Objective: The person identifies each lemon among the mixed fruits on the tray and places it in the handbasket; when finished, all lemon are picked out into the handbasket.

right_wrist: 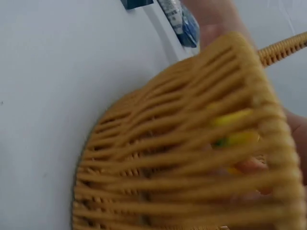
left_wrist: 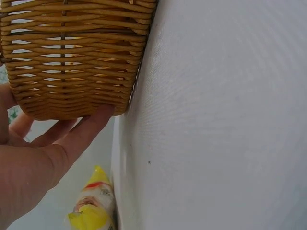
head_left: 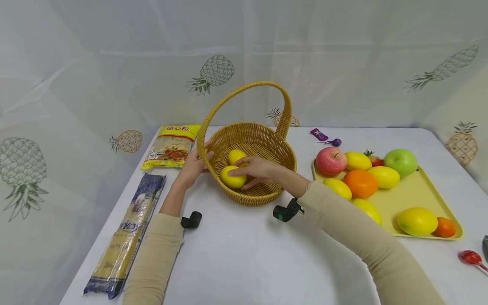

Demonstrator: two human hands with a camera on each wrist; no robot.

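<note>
A round wicker basket (head_left: 263,198) with a tall arched handle stands on the table, with a lemon (head_left: 236,156) inside it. My right hand (head_left: 263,169) reaches over the near right rim and holds a second lemon (head_left: 231,179) by its right side, inside the basket. In the right wrist view the basket wall (right_wrist: 192,143) covers most of that hand. My left hand (head_left: 191,168) rests against the basket's left side near the handle's foot. Its fairly straight fingers (left_wrist: 86,132) touch the woven outer wall in the left wrist view.
A yellow tray (head_left: 413,190) of fruit lies at the right, with a pink apple (head_left: 331,161) and an orange (head_left: 361,184). Purple candies (head_left: 319,134) lie behind it, a red lollipop (head_left: 470,257) in front. Pasta packs (head_left: 173,146) and spaghetti (head_left: 127,233) lie at the left.
</note>
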